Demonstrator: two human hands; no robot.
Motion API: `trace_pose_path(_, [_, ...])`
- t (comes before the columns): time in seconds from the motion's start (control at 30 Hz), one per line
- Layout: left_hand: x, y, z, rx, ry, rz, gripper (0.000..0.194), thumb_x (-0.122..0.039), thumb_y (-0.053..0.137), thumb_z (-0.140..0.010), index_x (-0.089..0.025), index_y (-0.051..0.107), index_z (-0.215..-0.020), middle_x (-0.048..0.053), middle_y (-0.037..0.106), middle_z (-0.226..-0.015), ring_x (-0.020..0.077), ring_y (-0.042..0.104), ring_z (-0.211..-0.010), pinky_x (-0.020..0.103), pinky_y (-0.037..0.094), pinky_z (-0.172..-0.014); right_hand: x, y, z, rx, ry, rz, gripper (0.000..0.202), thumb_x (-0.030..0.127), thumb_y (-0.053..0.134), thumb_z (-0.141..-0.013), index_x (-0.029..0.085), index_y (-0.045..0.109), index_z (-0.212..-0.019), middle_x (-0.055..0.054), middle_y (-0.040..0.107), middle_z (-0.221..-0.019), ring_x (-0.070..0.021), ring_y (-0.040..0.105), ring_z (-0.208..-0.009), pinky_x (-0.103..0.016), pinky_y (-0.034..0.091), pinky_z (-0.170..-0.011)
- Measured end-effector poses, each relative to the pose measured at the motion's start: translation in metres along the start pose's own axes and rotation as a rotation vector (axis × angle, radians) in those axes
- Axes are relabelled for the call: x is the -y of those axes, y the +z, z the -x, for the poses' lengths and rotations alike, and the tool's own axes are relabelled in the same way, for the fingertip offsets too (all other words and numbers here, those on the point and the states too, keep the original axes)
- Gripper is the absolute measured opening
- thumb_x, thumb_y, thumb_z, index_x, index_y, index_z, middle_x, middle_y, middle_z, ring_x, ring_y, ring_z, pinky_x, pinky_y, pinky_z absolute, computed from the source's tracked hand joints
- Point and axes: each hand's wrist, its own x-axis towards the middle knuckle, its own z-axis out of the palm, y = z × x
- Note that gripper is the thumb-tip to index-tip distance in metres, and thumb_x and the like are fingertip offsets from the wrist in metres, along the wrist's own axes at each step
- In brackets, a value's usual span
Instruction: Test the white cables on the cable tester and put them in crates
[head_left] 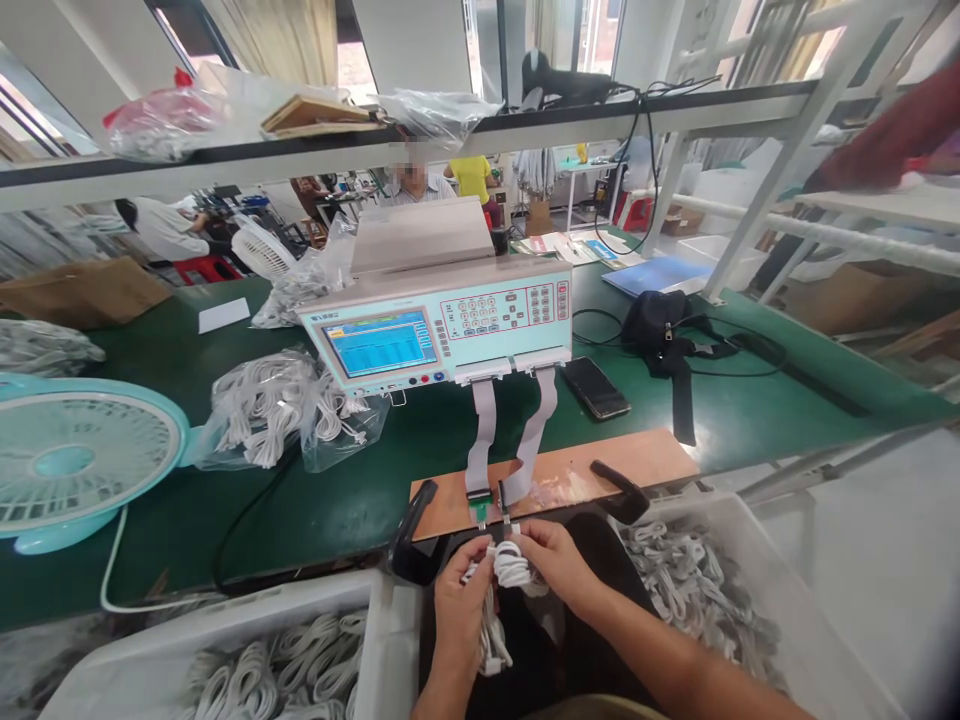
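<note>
My left hand is closed around a bundled white cable, whose loops hang below the fingers. Its fingertips are at the small green circuit board on the end of a grey ribbon cable. Closed too, my right hand pinches the plug end of a coiled white cable by the connector of the second ribbon cable. Whether the plugs are fully seated is too small to tell. Both ribbons run up to a tester with a lit blue screen.
White bins of coiled cables stand at left and right. A wooden board lies along the table edge between black armrests. On the green table are a turquoise fan, bagged cables, a phone and a black pouch.
</note>
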Motion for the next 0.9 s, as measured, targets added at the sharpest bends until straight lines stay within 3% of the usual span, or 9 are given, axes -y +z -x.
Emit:
trace_pose_path(0.27, [-0.002,-0.001,0.001,0.098,-0.081,-0.013,0.046,-0.044,0.076,-0.059,-0.012,0.067,-0.092,-0.005,0.054,-0.047,0.0041,0.04,-0.034,0.014,0.031,-0.033,0.0,0.003,-0.002,0.004,0.027,0.019,0.041,0.053,0.067,-0.069,0.012,0.066,-0.064,0.0,0.055,-0.058,-0.0109,0.044,-0.053,-0.022,0.035,-0.051])
trace_pose_path(0.6, [-0.01,-0.011,-0.006,0.192,-0.072,-0.155,0.05,-0.051,0.073,-0.06,-0.011,0.068,-0.091,-0.003,0.053,-0.044,0.0063,0.041,-0.035,0.015,0.033,-0.033,0.005,0.011,-0.007,-0.022,0.074,-0.013,0.042,0.054,0.07,-0.064,0.012,0.069,-0.064,-0.001,0.058,-0.057,-0.011,0.046,-0.052,-0.022,0.034,-0.05])
trace_pose_path(0.8, [-0.016,-0.014,-0.007,0.301,-0.079,-0.212,0.044,-0.057,0.064,-0.066,-0.013,0.063,-0.067,-0.004,0.047,-0.037,0.0052,0.035,-0.028,0.014,0.027,-0.029,0.007,0.014,-0.007,-0.042,0.148,-0.074,0.046,0.057,0.071,-0.062,0.012,0.064,-0.059,0.0,0.055,-0.051,-0.0098,0.042,-0.046,-0.022,0.03,-0.046])
trace_pose_path(0.9, [-0.015,-0.013,-0.007,0.295,-0.02,-0.214,0.041,-0.057,0.058,-0.072,-0.016,0.06,-0.068,-0.005,0.046,-0.039,0.0056,0.036,-0.03,0.014,0.027,-0.03,0.008,0.014,-0.009,-0.042,0.168,-0.101,0.047,0.058,0.072,-0.06,0.012,0.062,-0.059,0.001,0.053,-0.049,-0.0091,0.04,-0.045,-0.022,0.029,-0.047])
